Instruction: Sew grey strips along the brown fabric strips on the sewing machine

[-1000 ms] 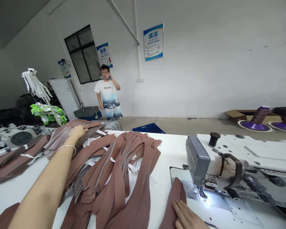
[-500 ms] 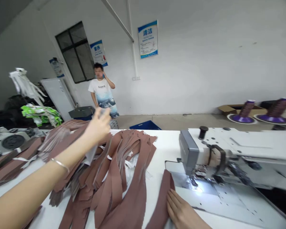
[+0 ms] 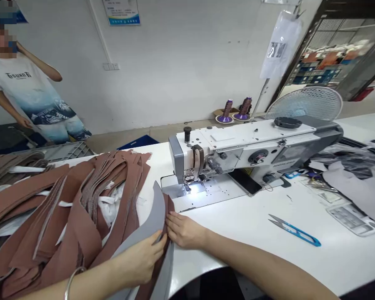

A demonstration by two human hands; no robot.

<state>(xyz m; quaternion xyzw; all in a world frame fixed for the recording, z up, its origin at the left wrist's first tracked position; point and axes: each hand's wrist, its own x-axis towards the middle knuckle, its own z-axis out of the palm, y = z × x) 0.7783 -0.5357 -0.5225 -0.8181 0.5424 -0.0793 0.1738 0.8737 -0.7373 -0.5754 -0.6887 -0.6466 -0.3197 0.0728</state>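
Note:
My left hand [image 3: 142, 256], with a silver bangle at its wrist, is closed on the edge of a grey curved fabric strip [image 3: 148, 221]. Something small and dark shows between its thumb and finger, too unclear to name. My right hand [image 3: 184, 230] has its fingers pressed together on a brown fabric strip [image 3: 169, 203], close beside the left fingertips. Both strips point towards the lit needle area of a white and grey sewing machine [image 3: 231, 143], but lie short of the needle. Left of the hands is a large heap of brown strips [image 3: 90, 225], some tied with white bands.
Blue thread snips [image 3: 295, 230] lie on the white tabletop right of my arm. A phone [image 3: 245, 182] rests against the machine bed. Behind stand thread cones [image 3: 227, 110], a fan [image 3: 306, 102] and a blue crate [image 3: 138, 141]. A person [image 3: 34, 96] stands at back left.
The view has turned right towards the machine. My left hand has come from over the heap to beside my right hand, and a grey strip now lies along the brown one.

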